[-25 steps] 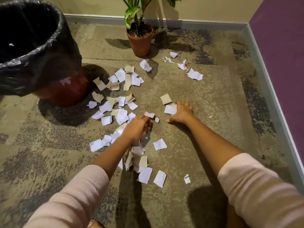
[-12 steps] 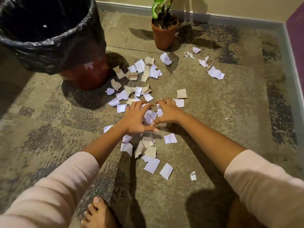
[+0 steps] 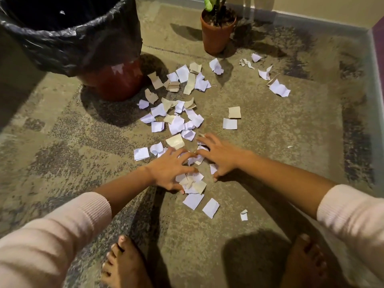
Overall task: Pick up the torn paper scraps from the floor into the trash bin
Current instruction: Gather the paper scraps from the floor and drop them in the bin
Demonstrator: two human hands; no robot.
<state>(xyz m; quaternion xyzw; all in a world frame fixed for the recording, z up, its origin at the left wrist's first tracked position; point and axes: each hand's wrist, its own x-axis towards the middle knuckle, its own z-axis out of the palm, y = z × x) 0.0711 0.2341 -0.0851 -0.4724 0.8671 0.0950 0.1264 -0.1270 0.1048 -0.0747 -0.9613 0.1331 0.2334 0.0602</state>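
Many torn white and tan paper scraps [image 3: 176, 121] lie scattered over the mottled floor [image 3: 280, 163]. My left hand [image 3: 168, 170] and my right hand [image 3: 220, 156] rest side by side on the floor, fingers spread and curled over a small heap of scraps [image 3: 193, 182] between them. Both hands press on the paper; nothing is lifted. The trash bin [image 3: 68, 36], red with a black liner, stands at the upper left, its mouth open. Two white scraps [image 3: 193, 200] lie just in front of the heap.
A terracotta pot with a green plant [image 3: 216, 34] stands at the back near the wall. More scraps [image 3: 278, 88] lie to its right. A purple wall [image 3: 379, 38] with a pale skirting borders the right side. My bare feet [image 3: 124, 265] are at the bottom.
Both hands have drawn back toward me across the floor, raking scraps into a heap between them. The camera has tilted down, so my feet now show.
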